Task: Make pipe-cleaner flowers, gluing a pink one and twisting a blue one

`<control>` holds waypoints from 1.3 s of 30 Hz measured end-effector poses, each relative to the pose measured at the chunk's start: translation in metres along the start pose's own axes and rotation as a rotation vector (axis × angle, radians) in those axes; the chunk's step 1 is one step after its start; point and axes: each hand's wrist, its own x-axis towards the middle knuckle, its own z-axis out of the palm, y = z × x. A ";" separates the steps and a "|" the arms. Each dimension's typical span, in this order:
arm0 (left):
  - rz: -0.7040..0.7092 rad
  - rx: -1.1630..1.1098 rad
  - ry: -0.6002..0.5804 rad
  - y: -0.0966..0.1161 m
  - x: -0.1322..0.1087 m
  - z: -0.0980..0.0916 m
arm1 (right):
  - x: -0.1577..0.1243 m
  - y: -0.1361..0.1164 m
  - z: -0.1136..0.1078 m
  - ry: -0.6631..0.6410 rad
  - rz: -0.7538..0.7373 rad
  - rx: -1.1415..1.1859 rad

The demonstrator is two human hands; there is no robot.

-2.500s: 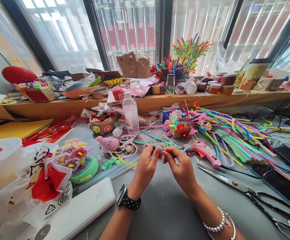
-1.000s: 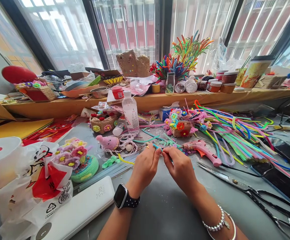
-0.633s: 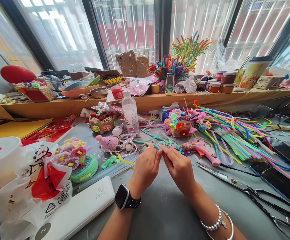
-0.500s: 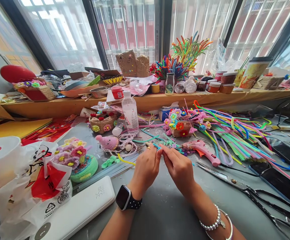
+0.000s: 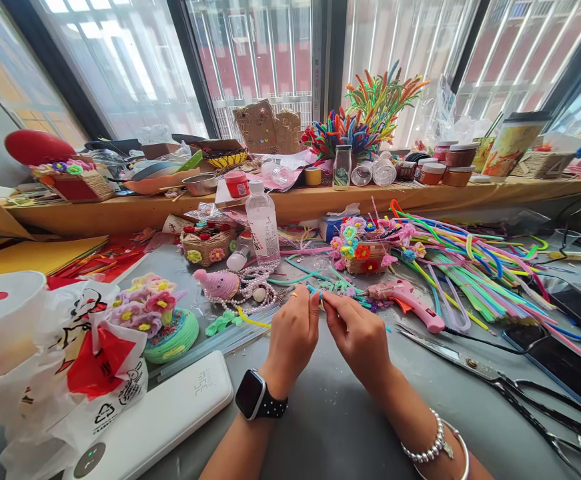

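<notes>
Head view, left hand (image 5: pixel 293 333), right hand (image 5: pixel 359 337), slender blue strip (image 5: pixel 311 289) pinched between

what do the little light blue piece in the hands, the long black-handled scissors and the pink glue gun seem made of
Small light-blue piece: perhaps fuzzy pipe cleaner, judging by its matte colour; mostly covered, so unsure.
Long black-handled scissors: probably metal, as the grey blades shine.
Pink pistol-shaped glue gun: likely hard plastic, given its smooth, moulded-looking surface.

Bright daylight through windows (image 5: pixel 255 53), soft shadows, stretched edges.
</notes>
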 end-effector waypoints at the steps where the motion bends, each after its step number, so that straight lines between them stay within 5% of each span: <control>1: 0.009 -0.015 -0.006 0.000 0.000 0.000 | 0.000 0.000 -0.001 0.002 0.013 0.021; 9: 0.034 -0.171 -0.068 0.001 -0.003 0.002 | 0.002 -0.002 -0.001 0.082 0.097 0.051; 17: -0.109 -0.437 -0.169 0.006 0.000 -0.004 | 0.000 -0.005 0.004 0.102 0.106 0.071; 30: -0.107 -0.584 -0.157 0.006 0.000 -0.004 | 0.006 -0.010 0.003 0.113 0.180 0.267; 36: -0.069 -0.322 -0.158 -0.001 0.001 -0.005 | 0.002 -0.009 0.007 0.067 0.177 0.236; 39: 0.006 -0.121 -0.169 -0.007 0.002 -0.006 | 0.001 -0.003 0.004 -0.081 0.103 0.181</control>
